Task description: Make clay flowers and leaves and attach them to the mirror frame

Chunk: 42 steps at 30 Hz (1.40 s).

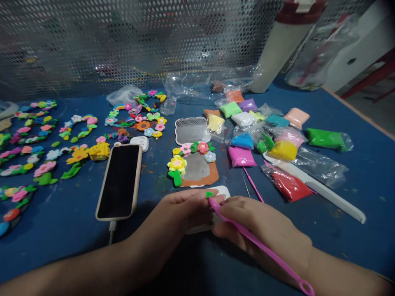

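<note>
My left hand (185, 211) pinches a small piece of green clay (209, 194) between thumb and fingers. Closed round a pink plastic tool (262, 246) is my right hand (253, 224); the tool's tip touches or nearly touches the green clay. Beneath both hands lies a white object (222, 191), mostly hidden. Just beyond them is an open mirror (196, 168) whose frame bears clay flowers, green leaves and a brown strip along the bottom and right. Its upper half (191, 130) has a plain white edge.
A phone (119, 181) with a cable lies left, beside a white case (140, 143). Clay-flower pieces (77, 155) spread over the far left. Right are bagged clay packets (242, 156), a red packet (290, 185), a white comb (333, 199) and a needle (246, 183). A bottle (277, 49) stands behind.
</note>
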Motion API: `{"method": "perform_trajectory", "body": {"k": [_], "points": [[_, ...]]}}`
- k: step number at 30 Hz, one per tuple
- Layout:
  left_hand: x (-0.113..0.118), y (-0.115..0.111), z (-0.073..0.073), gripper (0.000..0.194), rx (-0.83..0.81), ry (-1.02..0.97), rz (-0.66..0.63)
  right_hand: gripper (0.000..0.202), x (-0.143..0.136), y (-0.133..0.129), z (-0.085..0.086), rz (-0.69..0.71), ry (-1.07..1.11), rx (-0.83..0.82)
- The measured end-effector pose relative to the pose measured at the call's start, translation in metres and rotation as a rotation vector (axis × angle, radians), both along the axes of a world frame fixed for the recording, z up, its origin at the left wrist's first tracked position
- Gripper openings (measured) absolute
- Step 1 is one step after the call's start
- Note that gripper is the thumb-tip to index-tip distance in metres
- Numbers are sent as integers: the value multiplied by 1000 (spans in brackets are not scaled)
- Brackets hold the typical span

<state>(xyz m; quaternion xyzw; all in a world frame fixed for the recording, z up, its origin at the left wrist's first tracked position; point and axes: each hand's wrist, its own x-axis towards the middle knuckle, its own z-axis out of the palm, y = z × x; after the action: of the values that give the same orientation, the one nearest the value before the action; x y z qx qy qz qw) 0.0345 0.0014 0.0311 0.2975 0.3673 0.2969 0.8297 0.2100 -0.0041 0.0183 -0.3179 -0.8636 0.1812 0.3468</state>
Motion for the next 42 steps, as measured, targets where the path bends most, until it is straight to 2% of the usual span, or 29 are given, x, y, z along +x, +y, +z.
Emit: {"method": "perform_trajectory", "body": {"k": [10,17,27,38,42], "points": [[0,0,4,27,0,9,-30,26,-2,1,5,-4,-65,48],[1,1,0,28,-21,-6,-4,19,-2,2,5,25,19,191],[0,1,-1,27,-15,-14,-2,28,0,1,6,-2,-78,67],[0,-1,0,25,-19,10,-31,15,-3,0,3,-45,-32,209],[0,0,1,25,-35,5,-38,23,-4,1,8,-16,-48,183]]}}
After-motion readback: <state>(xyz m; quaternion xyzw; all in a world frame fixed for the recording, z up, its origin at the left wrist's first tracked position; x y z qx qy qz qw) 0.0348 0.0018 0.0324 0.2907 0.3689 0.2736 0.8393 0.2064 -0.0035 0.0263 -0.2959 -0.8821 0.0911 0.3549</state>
